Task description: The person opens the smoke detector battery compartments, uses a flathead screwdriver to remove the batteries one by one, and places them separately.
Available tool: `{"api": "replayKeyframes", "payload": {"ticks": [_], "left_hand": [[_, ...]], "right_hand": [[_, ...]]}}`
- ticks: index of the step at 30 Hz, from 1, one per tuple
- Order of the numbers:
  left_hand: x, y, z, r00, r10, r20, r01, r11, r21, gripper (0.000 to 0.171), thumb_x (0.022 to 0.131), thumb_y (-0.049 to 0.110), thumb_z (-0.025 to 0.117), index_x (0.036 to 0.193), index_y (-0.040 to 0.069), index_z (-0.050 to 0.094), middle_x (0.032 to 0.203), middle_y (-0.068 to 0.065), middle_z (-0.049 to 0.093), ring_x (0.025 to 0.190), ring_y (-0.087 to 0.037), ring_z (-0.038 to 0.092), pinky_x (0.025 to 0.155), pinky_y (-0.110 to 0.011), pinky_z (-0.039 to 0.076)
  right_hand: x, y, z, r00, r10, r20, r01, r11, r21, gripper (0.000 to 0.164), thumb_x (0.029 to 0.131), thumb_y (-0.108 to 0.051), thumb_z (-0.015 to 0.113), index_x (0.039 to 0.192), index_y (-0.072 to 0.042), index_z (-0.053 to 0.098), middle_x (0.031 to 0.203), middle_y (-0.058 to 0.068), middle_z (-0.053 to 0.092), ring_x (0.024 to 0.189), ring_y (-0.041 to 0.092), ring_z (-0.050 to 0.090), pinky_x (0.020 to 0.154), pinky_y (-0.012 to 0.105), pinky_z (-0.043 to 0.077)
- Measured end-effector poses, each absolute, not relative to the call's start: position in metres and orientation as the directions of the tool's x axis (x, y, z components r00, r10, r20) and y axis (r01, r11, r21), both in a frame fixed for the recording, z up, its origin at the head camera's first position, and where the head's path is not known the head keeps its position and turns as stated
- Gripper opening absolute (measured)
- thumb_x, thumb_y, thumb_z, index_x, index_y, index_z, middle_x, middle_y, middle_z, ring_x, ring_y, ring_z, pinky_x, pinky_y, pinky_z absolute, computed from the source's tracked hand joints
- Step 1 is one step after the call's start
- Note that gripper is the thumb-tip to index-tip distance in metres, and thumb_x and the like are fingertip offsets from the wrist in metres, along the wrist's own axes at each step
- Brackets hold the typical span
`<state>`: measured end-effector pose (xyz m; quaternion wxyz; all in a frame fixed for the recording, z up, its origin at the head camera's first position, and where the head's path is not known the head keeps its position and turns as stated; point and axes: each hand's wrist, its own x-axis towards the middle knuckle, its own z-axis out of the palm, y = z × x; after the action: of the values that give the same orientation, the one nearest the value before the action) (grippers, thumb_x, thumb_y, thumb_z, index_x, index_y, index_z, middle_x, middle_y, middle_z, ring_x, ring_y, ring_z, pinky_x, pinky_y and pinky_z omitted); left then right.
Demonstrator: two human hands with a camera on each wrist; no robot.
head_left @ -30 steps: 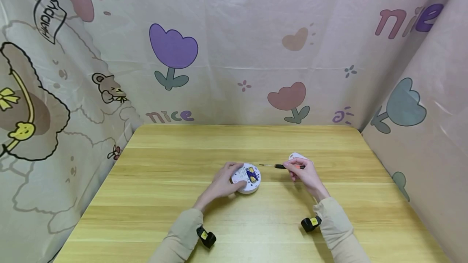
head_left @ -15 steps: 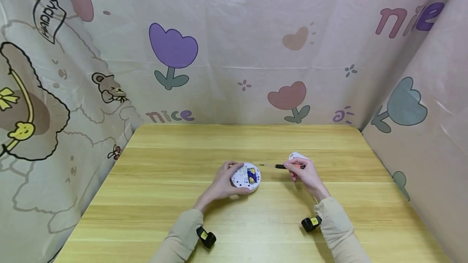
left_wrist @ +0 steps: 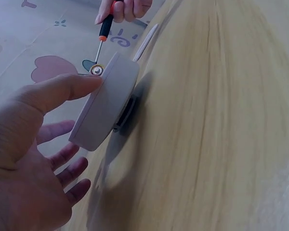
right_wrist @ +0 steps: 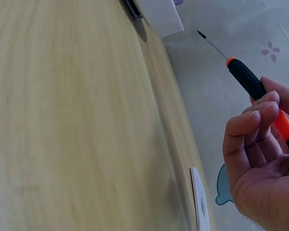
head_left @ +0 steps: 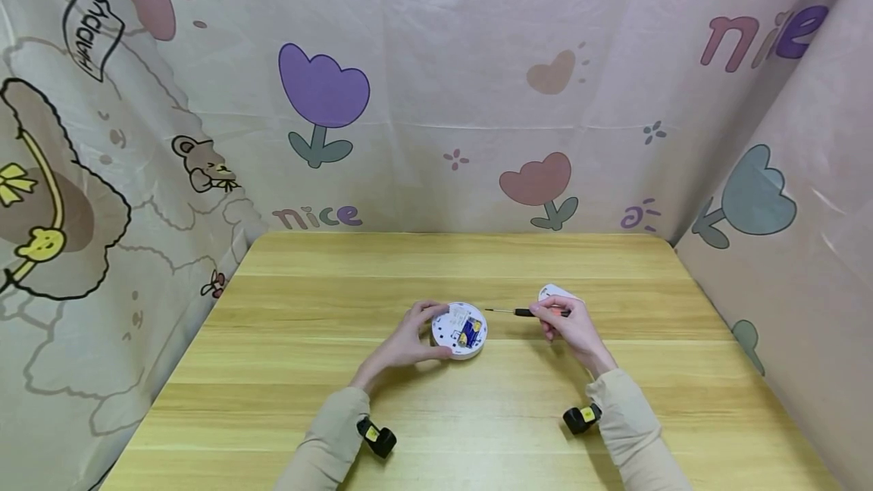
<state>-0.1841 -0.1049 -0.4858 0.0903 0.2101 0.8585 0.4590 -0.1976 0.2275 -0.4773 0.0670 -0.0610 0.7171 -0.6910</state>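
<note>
A round white device (head_left: pixel 446 333) sits near the middle of the table, with a blue-and-yellow battery-like insert (head_left: pixel 470 333) in its upper face. My left hand (head_left: pixel 402 341) holds it at the left, thumb at the near edge and forefinger at the far edge; in the left wrist view the other fingers spread loosely behind it. My right hand (head_left: pixel 571 329) pinches the black-and-orange handle of a screwdriver (right_wrist: pixel 246 78). Its thin shaft points left toward the device, the tip apart from it in the head view. A flat white piece (head_left: pixel 551 291) lies partly hidden behind the right hand.
The wooden table (head_left: pixel 327 256) has light striped grain. Printed cloth (head_left: pixel 436 97) hangs behind it and on both sides. Black wrist cameras (head_left: pixel 377 438) are strapped to both beige sleeves (head_left: pixel 634 423).
The round device has turned clockwise, its blue-and-yellow insert swinging toward the near side. My left thumb and wrist have shifted slightly left. The right hand and screwdriver have barely moved.
</note>
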Motion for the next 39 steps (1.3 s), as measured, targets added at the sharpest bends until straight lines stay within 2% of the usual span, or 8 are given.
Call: {"api": "replayKeyframes", "payload": {"ticks": [7,13,17,21,26,34,39], "left_hand": [[-0.185,-0.110,-0.488,-0.871,0.488,0.058,0.308,0.452,0.837,0.076,0.082,0.019,0.078,0.149,0.004,0.045,0.154,-0.021,0.036,0.143,-0.043,0.036,0.119,-0.067,0.029],[-0.184,-0.107,-0.488,-0.880,0.472,0.055,0.298,0.458,0.837,0.074,0.083,0.015,0.075,0.150,0.004,0.045,0.156,-0.021,0.036,0.144,-0.044,0.036,0.120,-0.066,0.028],[-0.181,-0.100,-0.490,-0.896,0.440,0.058,0.305,0.516,0.800,0.079,0.084,0.026,0.078,0.151,0.006,0.043,0.158,-0.019,0.036,0.146,-0.044,0.033,0.120,-0.068,0.027],[-0.177,-0.090,-0.491,-0.915,0.398,0.056,0.295,0.570,0.767,0.093,0.078,0.043,0.084,0.153,0.008,0.041,0.159,-0.016,0.034,0.146,-0.044,0.031,0.120,-0.070,0.023],[-0.175,-0.083,-0.492,-0.931,0.360,0.064,0.275,0.575,0.770,0.100,0.073,0.041,0.089,0.154,0.009,0.040,0.158,-0.015,0.033,0.145,-0.043,0.030,0.121,-0.068,0.021],[-0.178,-0.085,-0.493,-0.912,0.405,0.068,0.305,0.556,0.773,0.096,0.076,0.035,0.086,0.155,0.009,0.038,0.159,-0.018,0.031,0.146,-0.043,0.029,0.119,-0.070,0.022],[-0.178,-0.086,-0.491,-0.888,0.457,0.047,0.316,0.533,0.785,0.095,0.079,0.032,0.082,0.157,0.009,0.033,0.164,-0.018,0.025,0.149,-0.043,0.026,0.121,-0.070,0.016]], "right_hand": [[-0.196,0.229,-0.478,-0.984,-0.176,-0.019,0.011,0.048,-0.999,0.010,0.095,-0.012,0.070,0.085,-0.013,0.070,0.060,-0.003,0.061,0.052,0.004,0.053,0.047,0.017,0.048],[-0.195,0.230,-0.477,-0.981,-0.192,-0.011,0.003,0.042,-0.999,0.009,0.095,-0.012,0.070,0.086,-0.012,0.071,0.061,-0.003,0.061,0.051,0.004,0.053,0.047,0.017,0.048],[-0.195,0.230,-0.477,-0.980,-0.197,-0.013,0.006,0.039,-0.999,0.009,0.095,-0.012,0.069,0.086,-0.013,0.071,0.060,-0.004,0.060,0.051,0.004,0.053,0.046,0.017,0.047],[-0.194,0.231,-0.478,-0.982,-0.190,-0.020,0.014,0.033,-0.999,0.010,0.095,-0.012,0.069,0.085,-0.015,0.071,0.060,-0.004,0.059,0.052,0.004,0.052,0.046,0.017,0.047],[-0.193,0.231,-0.478,-0.981,-0.192,-0.025,0.018,0.036,-0.999,0.009,0.095,-0.013,0.070,0.086,-0.014,0.072,0.062,-0.003,0.060,0.053,0.004,0.053,0.047,0.017,0.048],[-0.191,0.231,-0.474,-0.982,-0.188,-0.024,0.011,0.066,-0.998,0.006,0.094,-0.013,0.071,0.088,-0.010,0.072,0.062,-0.004,0.062,0.053,0.005,0.054,0.047,0.018,0.050],[-0.189,0.230,-0.469,-0.981,-0.195,0.006,-0.030,0.122,-0.992,0.016,0.094,-0.012,0.070,0.093,0.004,0.070,0.061,-0.005,0.061,0.052,0.004,0.053,0.047,0.019,0.050]]}}
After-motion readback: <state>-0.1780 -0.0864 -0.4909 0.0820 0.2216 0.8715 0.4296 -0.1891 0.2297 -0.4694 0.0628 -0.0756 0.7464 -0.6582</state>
